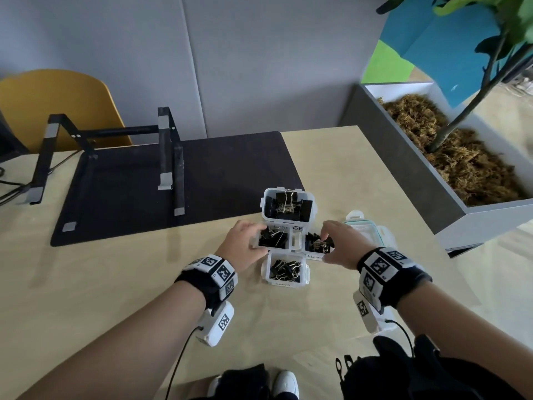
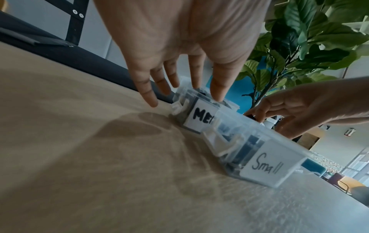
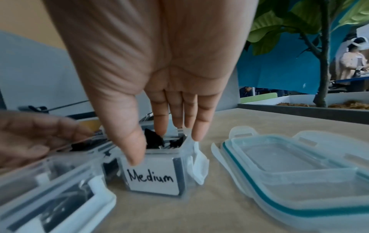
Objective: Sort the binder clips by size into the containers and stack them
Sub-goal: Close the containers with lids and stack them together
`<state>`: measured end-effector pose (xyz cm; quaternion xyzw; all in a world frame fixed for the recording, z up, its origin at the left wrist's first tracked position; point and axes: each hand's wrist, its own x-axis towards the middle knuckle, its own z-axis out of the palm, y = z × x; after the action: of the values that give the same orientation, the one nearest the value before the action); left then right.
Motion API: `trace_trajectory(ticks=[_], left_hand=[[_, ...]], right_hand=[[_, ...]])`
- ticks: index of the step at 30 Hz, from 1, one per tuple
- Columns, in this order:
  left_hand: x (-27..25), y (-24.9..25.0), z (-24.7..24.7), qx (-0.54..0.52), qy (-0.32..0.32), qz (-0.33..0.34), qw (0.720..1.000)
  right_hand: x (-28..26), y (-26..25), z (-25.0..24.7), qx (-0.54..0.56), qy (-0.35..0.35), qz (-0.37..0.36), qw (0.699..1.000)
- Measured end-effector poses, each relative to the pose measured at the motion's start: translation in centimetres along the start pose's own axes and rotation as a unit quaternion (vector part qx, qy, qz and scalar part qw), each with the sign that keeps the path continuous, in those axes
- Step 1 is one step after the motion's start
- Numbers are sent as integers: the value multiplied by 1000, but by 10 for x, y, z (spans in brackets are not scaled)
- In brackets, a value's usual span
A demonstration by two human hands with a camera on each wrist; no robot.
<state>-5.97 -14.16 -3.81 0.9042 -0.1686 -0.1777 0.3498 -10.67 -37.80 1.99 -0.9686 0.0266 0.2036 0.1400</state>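
Both hands at four clip-filled boxes on the tabletop (image 1: 331, 168).
Left hand (image 1: 240, 246) at 9 o'clock grips the left medium box (image 1: 274, 239), thumb over its rim, fingers (image 2: 218, 88) nearly straight; right hand (image 1: 344, 245) at 3 o'clock holds the "Medium" box (image 3: 153, 178), thumb on the label, fingers (image 3: 159, 124) inside on the clips (image 3: 154, 140). Large box (image 1: 288, 204) sits at 12, small box (image 1: 285, 269) at 6, touching. Lids (image 3: 295, 165) lie beside, at 3.
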Motion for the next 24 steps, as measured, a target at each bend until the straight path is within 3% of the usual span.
trace_trajectory(ticks=[4, 15, 20, 24], left_hand=[[-5, 5, 4, -1, 64, 13, 998], [-22, 3, 10, -1, 24, 18, 1000], [-11, -3, -2, -28, 64, 20, 997], [7, -2, -7, -28, -19, -37, 999]], right_hand=[[5, -5, 5, -36, -7, 11, 999], [-7, -6, -13, -33, 22, 60, 997], [-17, -10, -30, 0, 53, 79, 995], [-20, -29, -43, 5, 45, 47, 998]])
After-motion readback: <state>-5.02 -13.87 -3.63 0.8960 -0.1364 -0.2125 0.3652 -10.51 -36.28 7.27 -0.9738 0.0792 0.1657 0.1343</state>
